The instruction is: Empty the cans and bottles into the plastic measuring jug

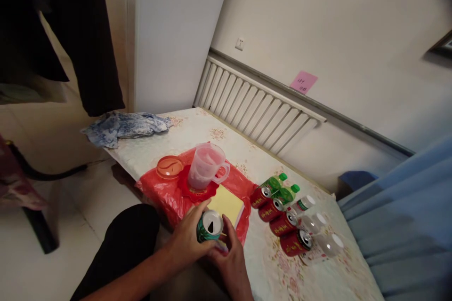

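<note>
My left hand is wrapped around a green drink can with its top opening facing up. My right hand is curled beside the can's lower right side, around a small pale purple-and-white thing whose kind I cannot make out. Just beyond the hands lies a yellow sheet or pad on red plastic film. A translucent pink pitcher stands on a red scalloped dish, with a round orange lid to its left.
To the right, several red cans stand in a row, with green-capped bottles and clear white-capped bottles behind. A blue-and-white cloth lies at the table's far left corner. A radiator borders the far side; a blue curtain hangs right.
</note>
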`<action>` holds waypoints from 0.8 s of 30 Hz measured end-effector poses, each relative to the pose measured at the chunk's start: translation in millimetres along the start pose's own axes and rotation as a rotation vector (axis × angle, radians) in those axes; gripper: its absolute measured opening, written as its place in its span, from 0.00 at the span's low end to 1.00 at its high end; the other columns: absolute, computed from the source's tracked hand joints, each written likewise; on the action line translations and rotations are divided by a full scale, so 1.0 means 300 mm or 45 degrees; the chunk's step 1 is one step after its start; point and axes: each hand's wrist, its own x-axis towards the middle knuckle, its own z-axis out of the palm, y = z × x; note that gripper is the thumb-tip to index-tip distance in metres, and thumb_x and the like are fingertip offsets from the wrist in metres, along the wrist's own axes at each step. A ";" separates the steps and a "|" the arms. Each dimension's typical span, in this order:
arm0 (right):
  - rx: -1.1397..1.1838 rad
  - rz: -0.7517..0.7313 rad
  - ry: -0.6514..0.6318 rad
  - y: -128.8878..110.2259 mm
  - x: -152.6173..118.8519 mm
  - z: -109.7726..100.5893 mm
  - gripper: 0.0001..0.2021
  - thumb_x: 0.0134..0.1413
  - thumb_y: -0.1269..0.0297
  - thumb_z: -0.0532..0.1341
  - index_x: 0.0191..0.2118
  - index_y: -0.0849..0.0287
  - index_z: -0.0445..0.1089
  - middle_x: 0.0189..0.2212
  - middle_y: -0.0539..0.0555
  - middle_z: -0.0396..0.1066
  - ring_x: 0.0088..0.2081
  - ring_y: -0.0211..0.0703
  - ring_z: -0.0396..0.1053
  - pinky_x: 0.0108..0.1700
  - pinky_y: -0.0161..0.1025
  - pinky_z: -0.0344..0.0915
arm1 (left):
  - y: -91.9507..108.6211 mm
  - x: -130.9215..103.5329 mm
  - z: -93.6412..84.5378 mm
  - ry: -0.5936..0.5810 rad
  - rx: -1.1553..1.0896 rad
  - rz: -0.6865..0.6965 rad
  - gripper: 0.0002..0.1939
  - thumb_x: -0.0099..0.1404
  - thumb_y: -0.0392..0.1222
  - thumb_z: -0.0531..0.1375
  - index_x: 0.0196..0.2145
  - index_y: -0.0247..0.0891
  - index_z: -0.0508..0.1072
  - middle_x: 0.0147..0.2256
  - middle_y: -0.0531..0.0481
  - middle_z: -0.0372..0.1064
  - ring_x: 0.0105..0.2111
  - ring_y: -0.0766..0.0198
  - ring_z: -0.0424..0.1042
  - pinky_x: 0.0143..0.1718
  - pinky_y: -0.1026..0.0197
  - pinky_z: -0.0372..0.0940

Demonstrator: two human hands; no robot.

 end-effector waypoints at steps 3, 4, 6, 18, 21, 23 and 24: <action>0.028 0.007 -0.115 -0.002 -0.017 0.030 0.39 0.39 0.69 0.72 0.62 0.53 0.66 0.54 0.54 0.74 0.55 0.55 0.72 0.55 0.52 0.71 | -0.012 -0.013 0.011 -0.020 -0.035 -0.023 0.47 0.44 0.35 0.64 0.64 0.43 0.60 0.55 0.41 0.69 0.57 0.44 0.66 0.61 0.44 0.59; 0.022 -0.004 -0.120 -0.001 -0.021 0.040 0.39 0.39 0.70 0.71 0.62 0.53 0.66 0.55 0.54 0.73 0.56 0.55 0.71 0.56 0.52 0.70 | -0.019 -0.015 0.013 -0.026 -0.052 -0.032 0.48 0.44 0.35 0.64 0.64 0.43 0.60 0.55 0.41 0.68 0.57 0.44 0.66 0.61 0.44 0.59; 0.004 -0.024 -0.081 0.001 -0.023 0.057 0.38 0.39 0.71 0.69 0.61 0.53 0.66 0.55 0.53 0.73 0.57 0.55 0.71 0.56 0.51 0.70 | -0.032 -0.016 0.017 -0.045 -0.111 -0.068 0.49 0.43 0.35 0.66 0.64 0.44 0.59 0.55 0.42 0.67 0.57 0.44 0.65 0.61 0.44 0.59; -0.208 -0.068 0.133 -0.038 -0.008 0.046 0.35 0.33 0.71 0.72 0.55 0.61 0.73 0.49 0.59 0.76 0.51 0.55 0.74 0.53 0.41 0.72 | -0.036 0.042 -0.059 -0.617 -0.551 -0.051 0.43 0.47 0.40 0.73 0.59 0.41 0.63 0.56 0.46 0.69 0.57 0.49 0.67 0.59 0.50 0.62; -0.271 -0.110 0.075 -0.039 -0.002 0.049 0.36 0.34 0.71 0.72 0.56 0.58 0.72 0.48 0.56 0.75 0.50 0.53 0.74 0.53 0.41 0.72 | -0.054 0.060 -0.069 -0.683 -0.545 -0.114 0.38 0.46 0.36 0.71 0.55 0.40 0.67 0.51 0.49 0.72 0.52 0.50 0.70 0.54 0.52 0.66; -0.257 -0.071 0.000 -0.036 0.010 0.037 0.37 0.34 0.73 0.71 0.57 0.56 0.71 0.48 0.54 0.75 0.50 0.52 0.73 0.53 0.40 0.72 | -0.081 0.078 -0.070 -0.692 -0.548 -0.140 0.36 0.45 0.35 0.69 0.53 0.40 0.68 0.48 0.50 0.73 0.49 0.51 0.71 0.51 0.53 0.67; -0.230 -0.031 -0.029 -0.031 0.020 0.025 0.38 0.33 0.74 0.71 0.58 0.55 0.70 0.49 0.54 0.75 0.50 0.52 0.74 0.52 0.40 0.72 | -0.097 0.090 -0.069 -0.695 -0.558 -0.136 0.36 0.44 0.35 0.69 0.53 0.40 0.69 0.48 0.50 0.73 0.49 0.52 0.71 0.50 0.54 0.67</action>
